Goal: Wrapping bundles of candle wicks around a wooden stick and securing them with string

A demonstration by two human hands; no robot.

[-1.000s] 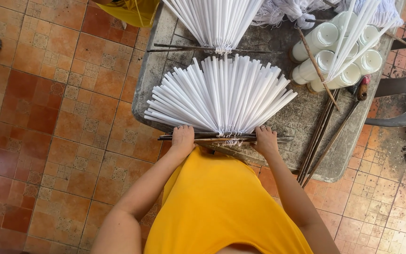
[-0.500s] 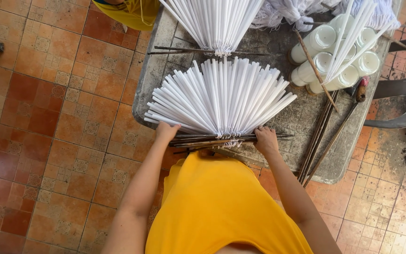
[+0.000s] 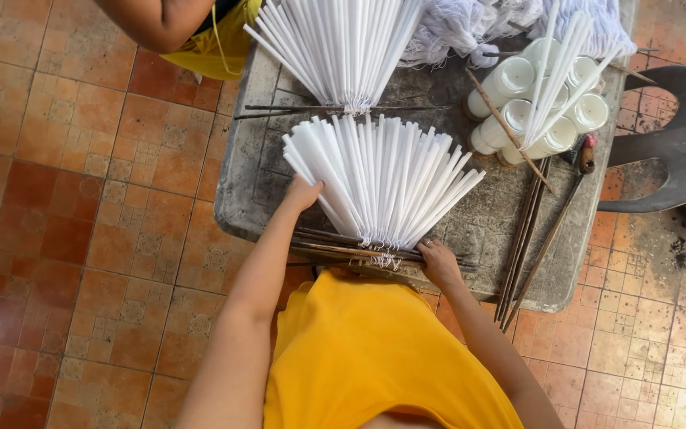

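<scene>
Left hand [image 3: 302, 195] lay flat, fingers loose, against the left edge of the white candle fan [image 3: 379, 179] at frame centre on the grey table [image 3: 257, 179]; right hand [image 3: 441, 264] gripped the dark rods [image 3: 343, 248] at its base.

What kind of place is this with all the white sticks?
Probably a small candle-making workshop. Thin white candles lie fanned out on a stained grey worktable, tied by their wicks to metal rods, and white jar candles stand at the back.
</scene>
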